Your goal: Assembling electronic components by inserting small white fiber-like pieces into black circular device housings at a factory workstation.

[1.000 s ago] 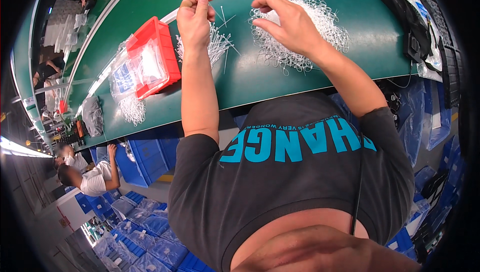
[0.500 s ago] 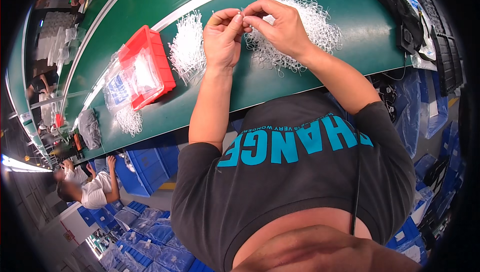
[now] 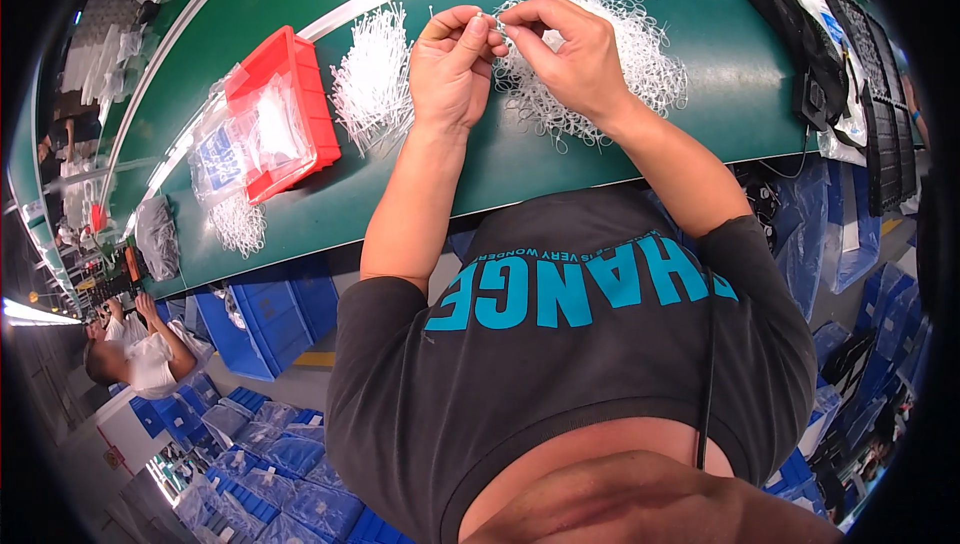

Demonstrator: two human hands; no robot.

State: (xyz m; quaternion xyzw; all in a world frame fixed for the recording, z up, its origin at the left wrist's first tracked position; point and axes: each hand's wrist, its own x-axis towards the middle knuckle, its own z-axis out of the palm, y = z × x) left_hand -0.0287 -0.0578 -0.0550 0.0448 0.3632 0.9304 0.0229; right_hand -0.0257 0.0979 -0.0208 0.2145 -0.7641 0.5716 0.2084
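The left hand (image 3: 450, 69) and right hand (image 3: 572, 49) meet above the tabletop (image 3: 750, 94), fingers of both pinched on one small white tie (image 3: 499, 29); it looks light, thin, springy, probably best held near its ends. One red bin (image 3: 322, 119), one straight-tie heap (image 3: 372, 79) and two looped-tie heaps (image 3: 640, 64) lie around; single ties are too tangled to count.

On our table (image 3: 735, 99), left to right: bin (image 3: 319, 104) with plastic bags (image 3: 275, 129), strip pile (image 3: 372, 79), loop pile (image 3: 645, 64). Left of us: crate (image 3: 270, 319).
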